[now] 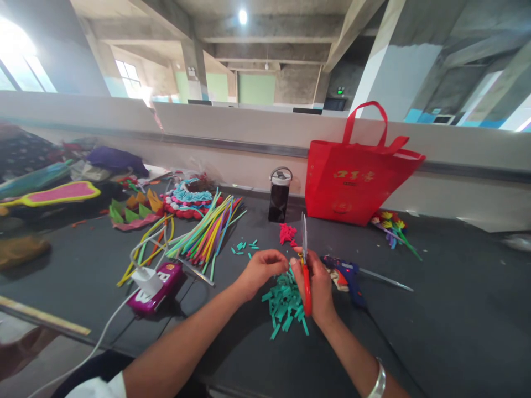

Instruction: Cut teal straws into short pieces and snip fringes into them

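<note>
My right hand [320,284] is wrapped round a pair of scissors [307,287] with red handles, their blades pointing up and away from me. Close beside it, my left hand [264,269] is closed in a pinch; whatever lies between its fingertips is too small to make out. Below both hands spreads a pile of short teal cut strips [286,307]. A few more teal pieces [244,247] lie to the left. Just beyond the hands sits a small heap of pinkish-red pieces [287,234].
A dark bottle [279,196] and a red tote bag [352,179] stand at the back. To the right lies a blue glue gun [352,282] with its cord. Leftward are coloured pipe cleaners [207,232], a purple power strip [160,290] with a white cable, and flower crafts [191,196].
</note>
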`<state>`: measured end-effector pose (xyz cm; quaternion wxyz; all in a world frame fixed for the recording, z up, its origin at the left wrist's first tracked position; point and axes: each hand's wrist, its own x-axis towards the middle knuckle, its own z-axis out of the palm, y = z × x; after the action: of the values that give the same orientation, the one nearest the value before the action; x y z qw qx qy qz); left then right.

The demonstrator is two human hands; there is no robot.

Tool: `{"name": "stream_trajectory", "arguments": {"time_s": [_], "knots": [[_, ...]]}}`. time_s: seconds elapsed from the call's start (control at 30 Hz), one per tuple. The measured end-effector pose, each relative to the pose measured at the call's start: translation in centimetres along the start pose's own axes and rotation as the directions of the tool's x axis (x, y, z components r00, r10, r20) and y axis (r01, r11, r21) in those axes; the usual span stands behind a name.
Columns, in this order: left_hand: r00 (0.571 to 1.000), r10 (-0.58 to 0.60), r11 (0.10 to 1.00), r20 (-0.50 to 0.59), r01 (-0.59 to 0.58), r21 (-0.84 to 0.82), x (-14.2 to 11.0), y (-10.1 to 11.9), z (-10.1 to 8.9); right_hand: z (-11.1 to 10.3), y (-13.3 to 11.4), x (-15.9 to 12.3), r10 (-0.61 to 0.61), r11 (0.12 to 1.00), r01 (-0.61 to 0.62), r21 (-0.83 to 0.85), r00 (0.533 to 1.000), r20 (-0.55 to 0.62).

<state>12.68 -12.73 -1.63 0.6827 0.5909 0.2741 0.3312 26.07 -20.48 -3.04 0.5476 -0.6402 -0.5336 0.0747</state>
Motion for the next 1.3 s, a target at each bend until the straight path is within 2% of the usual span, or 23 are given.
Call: {"name": "stream_trajectory", "arguments": {"time_s": [0.07, 0.17, 0.33, 0.5, 0.67, 1.07, 1.3], "knots": [[0.998, 0.022, 0.989, -0.065, -0.031, -0.147, 0.0, 0.5, -0.2, 0.0, -0.1, -0.1, 0.022, 0.999, -0.022, -0.023, 1.000, 0.008], [0.989, -0.006, 0.936, -0.146, -0.046, -0.349, 0.1, 1.1, -0.4, 0.3, 0.2, -0.2, 0.019, 0.998, -0.014, -0.067, 0.996, 0.082], [0.991, -0.007, 0.854, -0.137, -0.065, -0.516, 0.1, 1.1, -0.3, 1.0, 0.7, -0.5, -0.043, 0.984, 0.065, -0.164, 0.990, 0.132], [0.997, -0.027, 0.838, -0.078, -0.020, -0.546, -0.1, 0.6, 0.3, 1.2, 0.5, -0.8, -0.036, 0.979, 0.065, -0.195, 0.988, 0.148], [0.995, -0.060, 0.855, -0.074, 0.013, -0.519, -0.4, 0.5, 0.6, 1.1, 0.5, -0.9, -0.082, 0.974, 0.107, -0.201, 0.989, 0.126], [0.997, -0.049, 0.839, -0.055, 0.011, -0.544, -0.4, 0.1, 1.1, 1.3, 0.7, -1.1, -0.125, 0.954, 0.149, -0.261, 0.986, 0.107], [0.998, -0.033, 0.844, -0.054, -0.001, -0.536, -0.4, 0.2, 1.2, 1.3, 0.7, -1.1, -0.115, 0.966, 0.138, -0.218, 0.987, 0.114]]}}
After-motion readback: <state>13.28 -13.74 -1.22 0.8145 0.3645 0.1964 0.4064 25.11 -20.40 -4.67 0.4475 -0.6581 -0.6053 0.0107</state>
